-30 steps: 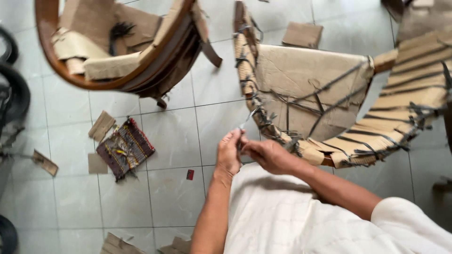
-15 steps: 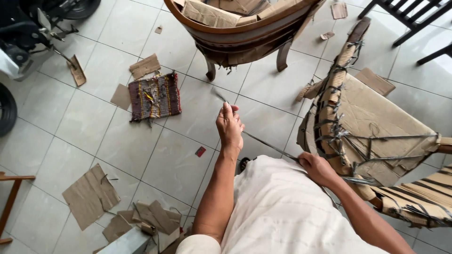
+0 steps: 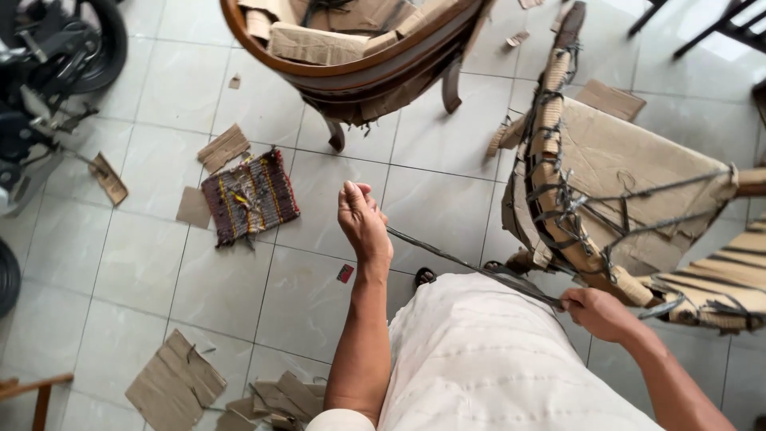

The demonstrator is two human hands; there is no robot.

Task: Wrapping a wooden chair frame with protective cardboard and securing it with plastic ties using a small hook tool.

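Your left hand (image 3: 361, 223) is raised over the tiled floor (image 3: 152, 279), fingers curled shut around one end of a dark strap (image 3: 471, 270). Strap runs taut from that fist, down and to the right across your white garment (image 3: 495, 367), to your right hand (image 3: 600, 313). Right hand is clenched on the strap too, just beside the frame of the cardboard-wrapped chair (image 3: 614, 175) lying tilted on your right. That chair is bound in more dark strapping, criss-crossed over brown cardboard, with slatted cardboard-covered strips running off to the right edge. The strap's far end past your right hand blends into that tangle; cannot tell exactly where it attaches. Above your left hand stands a second chair (image 3: 359, 48), round wooden frame, seat filled with cardboard pieces, legs on the floor. Left of your left hand, well apart, a small woven mat (image 3: 249, 195) in dark red and yellow stripes lies flat on the tiles, cardboard scraps (image 3: 223, 148) beside it. A small red item (image 3: 345, 274) sits on the floor just below your left wrist. More torn cardboard (image 3: 174, 387) lies at lower left. A motorbike (image 3: 48, 72) fills the upper left corner, wheel and dark bodywork in view.
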